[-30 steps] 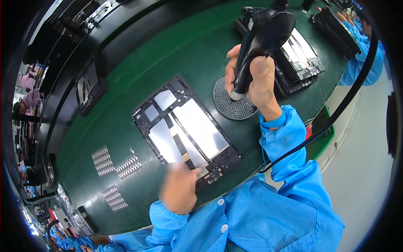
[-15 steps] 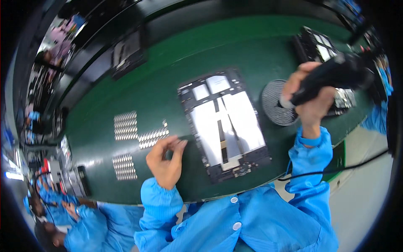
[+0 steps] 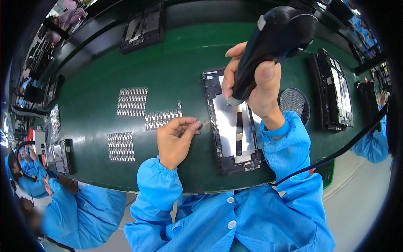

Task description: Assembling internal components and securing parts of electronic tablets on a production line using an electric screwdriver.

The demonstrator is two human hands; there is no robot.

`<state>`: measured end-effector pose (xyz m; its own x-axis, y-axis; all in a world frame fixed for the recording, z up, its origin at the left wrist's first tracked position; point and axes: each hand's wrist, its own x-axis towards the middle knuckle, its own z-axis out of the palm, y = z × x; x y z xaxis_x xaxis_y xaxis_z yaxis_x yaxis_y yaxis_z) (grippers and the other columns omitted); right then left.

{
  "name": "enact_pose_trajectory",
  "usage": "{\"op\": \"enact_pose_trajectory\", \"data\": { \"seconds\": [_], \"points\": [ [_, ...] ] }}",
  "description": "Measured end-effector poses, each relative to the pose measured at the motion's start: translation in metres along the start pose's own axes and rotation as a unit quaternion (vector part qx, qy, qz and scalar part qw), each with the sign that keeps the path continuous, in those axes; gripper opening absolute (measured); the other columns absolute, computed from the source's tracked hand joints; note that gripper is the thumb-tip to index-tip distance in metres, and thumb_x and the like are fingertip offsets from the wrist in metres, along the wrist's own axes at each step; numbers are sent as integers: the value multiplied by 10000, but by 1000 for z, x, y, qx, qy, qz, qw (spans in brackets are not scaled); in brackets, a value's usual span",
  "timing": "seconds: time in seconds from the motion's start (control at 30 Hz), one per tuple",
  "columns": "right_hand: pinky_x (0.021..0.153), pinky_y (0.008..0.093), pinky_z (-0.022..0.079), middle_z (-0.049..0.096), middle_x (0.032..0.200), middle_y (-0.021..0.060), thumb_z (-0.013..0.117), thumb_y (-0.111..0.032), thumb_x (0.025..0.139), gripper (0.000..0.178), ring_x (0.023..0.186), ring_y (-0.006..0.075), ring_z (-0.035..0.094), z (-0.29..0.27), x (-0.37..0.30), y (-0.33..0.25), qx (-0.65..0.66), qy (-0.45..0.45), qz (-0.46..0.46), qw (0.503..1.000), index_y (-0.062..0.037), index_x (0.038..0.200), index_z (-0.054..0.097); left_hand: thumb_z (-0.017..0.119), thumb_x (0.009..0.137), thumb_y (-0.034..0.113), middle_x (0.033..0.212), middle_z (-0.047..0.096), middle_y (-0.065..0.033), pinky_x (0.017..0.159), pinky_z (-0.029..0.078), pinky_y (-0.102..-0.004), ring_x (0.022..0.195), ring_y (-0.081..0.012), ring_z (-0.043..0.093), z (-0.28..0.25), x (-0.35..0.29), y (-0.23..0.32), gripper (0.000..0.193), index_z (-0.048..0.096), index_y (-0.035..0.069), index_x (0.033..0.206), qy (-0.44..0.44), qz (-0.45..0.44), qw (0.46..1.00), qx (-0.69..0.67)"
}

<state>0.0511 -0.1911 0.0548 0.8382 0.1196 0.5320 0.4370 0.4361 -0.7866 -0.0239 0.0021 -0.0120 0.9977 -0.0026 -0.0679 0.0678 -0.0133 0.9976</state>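
Note:
My right hand [image 3: 265,90] grips a black corded electric screwdriver [image 3: 275,38], its pale tip pointing down over an opened tablet [image 3: 226,126]. The tablet lies on the green table with silvery battery faces and dark boards exposed; my hand and the tool hide its upper right. To its left, my left hand [image 3: 175,140] has thumb and forefinger pinched together; whatever is between them is too small to make out. Beside that hand lies a panel of small circuit boards [image 3: 161,120], with two more panels, one farther off [image 3: 132,101] and one nearer [image 3: 121,147].
Right of the tablet sits a round dish [image 3: 289,100] with a dotted surface. Stacked opened devices [image 3: 336,92] stand farther right, another device [image 3: 142,29] at the back left. A black cable [image 3: 336,149] crosses the right side. Co-workers in blue sit at left.
My right hand has carried the screwdriver left, from beside the dish to above the tablet. My left hand stays pinched near the board panels. The view has shifted.

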Motion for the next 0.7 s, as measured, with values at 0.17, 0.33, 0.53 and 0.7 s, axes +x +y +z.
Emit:
{"op": "enact_pose_trajectory", "data": {
  "seconds": [0.17,0.33,0.53,0.7],
  "points": [
    [493,237,450,578,643,91,570,-455,906,516,508,127,553,-3,1,8,-8,-3,3,1000,37,1053,533,689,817,-10,812,673,-103,667,532,-234,725,-129,645,-1,3,-1,147,637,-83,934,-4,-4,1000,0],
    [490,240,450,583,652,79,602,-413,895,488,513,122,560,-2,0,9,7,3,20,1000,48,1043,542,691,813,-9,805,671,-101,636,535,-234,687,-131,646,4,11,4,125,638,-81,900,-10,-30,998,-62],
    [499,262,488,576,653,76,747,-351,769,559,525,147,583,1,2,-9,-84,0,11,996,51,1069,501,705,814,41,766,672,-83,580,507,-215,638,-96,616,24,30,10,128,656,-57,880,-44,-50,997,-35],
    [487,304,513,553,656,94,794,-402,728,682,525,183,590,9,0,-18,-134,-23,-7,991,33,1116,439,730,792,62,739,666,-70,535,465,-201,594,-66,574,21,41,-5,146,666,-44,871,-47,11,998,32]
  ]
}}
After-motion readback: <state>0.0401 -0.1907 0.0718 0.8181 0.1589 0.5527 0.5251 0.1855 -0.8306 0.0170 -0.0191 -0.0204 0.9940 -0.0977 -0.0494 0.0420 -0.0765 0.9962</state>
